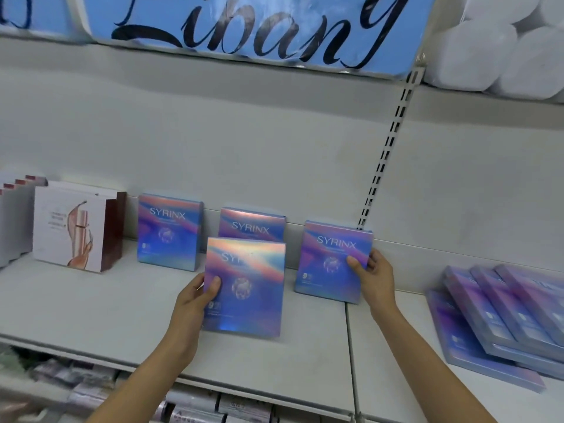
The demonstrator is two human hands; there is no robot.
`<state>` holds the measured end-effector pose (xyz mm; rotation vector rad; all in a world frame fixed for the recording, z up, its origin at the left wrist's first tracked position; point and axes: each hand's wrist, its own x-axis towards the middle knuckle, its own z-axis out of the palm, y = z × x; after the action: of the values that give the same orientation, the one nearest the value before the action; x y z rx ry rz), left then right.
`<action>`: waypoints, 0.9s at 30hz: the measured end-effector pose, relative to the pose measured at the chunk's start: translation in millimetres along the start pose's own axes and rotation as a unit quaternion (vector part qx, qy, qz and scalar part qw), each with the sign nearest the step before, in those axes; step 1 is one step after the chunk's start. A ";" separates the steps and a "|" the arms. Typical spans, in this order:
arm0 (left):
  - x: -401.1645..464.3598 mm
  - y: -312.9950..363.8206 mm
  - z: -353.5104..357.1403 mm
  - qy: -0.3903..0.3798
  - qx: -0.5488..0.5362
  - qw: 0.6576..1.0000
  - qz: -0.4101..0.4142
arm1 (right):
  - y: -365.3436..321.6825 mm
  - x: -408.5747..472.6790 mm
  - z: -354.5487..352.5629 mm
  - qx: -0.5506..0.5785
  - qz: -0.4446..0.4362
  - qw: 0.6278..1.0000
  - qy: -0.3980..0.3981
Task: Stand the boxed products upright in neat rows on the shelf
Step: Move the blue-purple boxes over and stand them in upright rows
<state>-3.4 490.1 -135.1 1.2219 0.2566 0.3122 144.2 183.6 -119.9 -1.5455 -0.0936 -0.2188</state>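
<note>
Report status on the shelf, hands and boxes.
Left hand grips front box, right hand grips right box. Two boxes upright behind. Stack lying flat at right. Nothing blocking.

Two bare forearms, each ending in a bare hand, the left hand and the right hand, with short plain fingernails; both arms are uncovered along their whole visible length, each showing a slender wrist and smooth contours.

Pale grey back wall, slotted upright, blue script sign overhead
</note>
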 end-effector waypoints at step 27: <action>51.8 -11.2 11.6 -0.016 0.338 0.894 0.294 | -30.1 -84.3 7.5 0.030 0.028 0.999 -0.024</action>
<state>50.0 495.6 -143.3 1.9928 -0.0591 0.7703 56.4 197.6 -106.7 -1.4922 -0.0930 -0.1338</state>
